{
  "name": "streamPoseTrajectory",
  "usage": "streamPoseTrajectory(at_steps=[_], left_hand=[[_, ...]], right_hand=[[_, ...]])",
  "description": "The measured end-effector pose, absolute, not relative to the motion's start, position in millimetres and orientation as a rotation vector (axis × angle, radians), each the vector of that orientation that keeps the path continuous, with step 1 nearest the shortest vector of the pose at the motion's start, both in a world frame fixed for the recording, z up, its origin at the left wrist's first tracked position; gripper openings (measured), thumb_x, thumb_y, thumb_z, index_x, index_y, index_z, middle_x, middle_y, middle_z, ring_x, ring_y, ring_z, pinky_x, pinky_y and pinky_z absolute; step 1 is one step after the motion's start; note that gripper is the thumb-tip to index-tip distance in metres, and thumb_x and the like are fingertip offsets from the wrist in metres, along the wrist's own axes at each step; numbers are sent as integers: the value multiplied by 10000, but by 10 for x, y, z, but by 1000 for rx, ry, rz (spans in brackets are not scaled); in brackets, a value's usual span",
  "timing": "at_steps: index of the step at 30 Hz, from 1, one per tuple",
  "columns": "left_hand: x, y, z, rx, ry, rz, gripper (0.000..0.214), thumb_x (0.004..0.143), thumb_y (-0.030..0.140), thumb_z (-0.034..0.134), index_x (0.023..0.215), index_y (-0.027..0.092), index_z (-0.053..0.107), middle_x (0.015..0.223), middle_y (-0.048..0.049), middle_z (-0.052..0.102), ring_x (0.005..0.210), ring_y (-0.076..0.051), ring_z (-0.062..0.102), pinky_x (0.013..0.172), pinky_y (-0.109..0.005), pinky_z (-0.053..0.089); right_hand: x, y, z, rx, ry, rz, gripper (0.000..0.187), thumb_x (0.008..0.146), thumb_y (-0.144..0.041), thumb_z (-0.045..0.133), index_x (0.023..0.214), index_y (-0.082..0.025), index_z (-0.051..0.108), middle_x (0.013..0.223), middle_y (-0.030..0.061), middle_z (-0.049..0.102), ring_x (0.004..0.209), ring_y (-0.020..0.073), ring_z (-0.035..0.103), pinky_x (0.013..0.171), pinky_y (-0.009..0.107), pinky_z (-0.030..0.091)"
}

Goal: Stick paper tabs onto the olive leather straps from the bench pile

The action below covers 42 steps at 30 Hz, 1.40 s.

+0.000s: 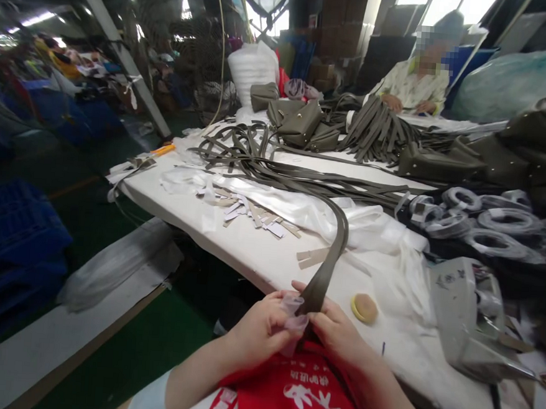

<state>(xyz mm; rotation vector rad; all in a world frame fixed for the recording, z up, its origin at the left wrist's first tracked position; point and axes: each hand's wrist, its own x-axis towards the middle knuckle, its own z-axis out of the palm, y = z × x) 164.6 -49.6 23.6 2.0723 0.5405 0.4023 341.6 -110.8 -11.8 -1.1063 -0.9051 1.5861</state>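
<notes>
Close to my red apron, both hands are together at the near end of a long olive-grey strap (pixel 329 261). My left hand (pixel 261 325) is closed, pinching a thin piece of clear plastic film (pixel 296 322) against the strap's end. The fingers of my right hand (pixel 339 330) are wrapped round the strap from the other side. From my hands the strap arches up and away over the table, joining a loose pile of similar straps (pixel 252 156). The very tip of the strap is hidden by my fingers and the film.
On the white table (pixel 183 214) lie paper and strap scraps (pixel 253 214), a roll of tape (pixel 363 308) and white plastic sheeting (pixel 369 227). Coiled straps in film (pixel 505 224) and a grey tape dispenser (pixel 461 317) stand right. Across sits a person (pixel 417 84) beside olive bags (pixel 297 122).
</notes>
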Motion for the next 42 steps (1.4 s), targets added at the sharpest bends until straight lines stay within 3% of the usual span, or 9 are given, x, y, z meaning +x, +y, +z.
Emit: streamPoseTrajectory(at_steps=[4, 9, 13, 16, 20, 23, 26, 35, 42], left_hand=[[1623, -469, 252, 2070, 571, 398, 321, 932, 236, 516, 664, 206, 690, 770, -24, 722, 868, -190, 650, 1021, -329, 368], [1643, -500, 287, 2109, 544, 388, 396, 957, 272, 488, 609, 198, 663, 669, -25, 678, 769, -173, 619, 900, -289, 416], [1595, -474, 294, 2148, 538, 420, 398, 967, 314, 484, 643, 186, 676, 694, -42, 679, 724, -165, 608, 796, -276, 424], [1544, -456, 295, 2143, 460, 340, 428, 977, 310, 464, 631, 169, 670, 680, -42, 681, 727, -155, 621, 838, -278, 428], [1523, -471, 285, 2156, 445, 276, 422, 971, 307, 472, 623, 173, 668, 688, -22, 685, 778, -142, 638, 973, -297, 391], [1499, -450, 273, 2167, 516, 262, 371, 953, 265, 494, 635, 175, 664, 735, 3, 701, 800, -130, 642, 1104, -348, 286], [1470, -400, 249, 2138, 536, 240, 320, 928, 245, 529, 646, 160, 656, 729, 4, 705, 754, -124, 630, 1041, -309, 360], [1476, -396, 252, 2094, 389, 233, 329, 930, 228, 525, 640, 170, 669, 679, -10, 714, 721, -125, 637, 1048, -310, 350], [1452, -382, 263, 2051, 281, 289, 295, 948, 264, 506, 728, 182, 683, 800, -44, 756, 805, -136, 670, 995, -287, 401]], right_hand=[[3458, -1109, -65, -1148, -1041, 1455, 444, 826, -244, 596, 1268, -260, 644, 1335, 36, 625, 1280, 260, 519, 1152, 465, 310], [3390, -1119, -89, -1097, -921, 1531, 469, 807, -229, 604, 1273, -264, 636, 1244, 35, 676, 1185, 241, 581, 1110, 436, 360], [3464, -1093, -122, -1115, -661, 1499, 422, 679, -162, 610, 1083, -208, 720, 927, 32, 723, 751, 165, 609, 770, 311, 514], [3544, -1056, -142, -988, -463, 1523, 349, 642, -216, 640, 970, -148, 738, 702, 8, 622, 516, 90, 400, 539, 252, 418], [3584, -1026, -176, -1094, -506, 1471, 332, 745, -400, 737, 906, -110, 746, 500, -73, 340, 468, 65, 242, 439, 217, 264], [3645, -1036, -162, -1213, -600, 1188, 343, 783, -444, 744, 927, -133, 744, 528, -57, 369, 496, 79, 312, 430, 210, 256], [3723, -1063, -91, -1165, -637, 987, 273, 827, -415, 720, 942, -168, 738, 551, -46, 415, 519, 85, 360, 460, 214, 322], [3699, -1086, -69, -1229, -777, 989, 298, 845, -436, 691, 988, -176, 721, 566, -45, 428, 540, 105, 406, 517, 250, 433], [3798, -1098, -41, -1188, -708, 1099, 295, 844, -417, 705, 991, -161, 716, 550, -55, 380, 518, 89, 353, 465, 220, 361]])
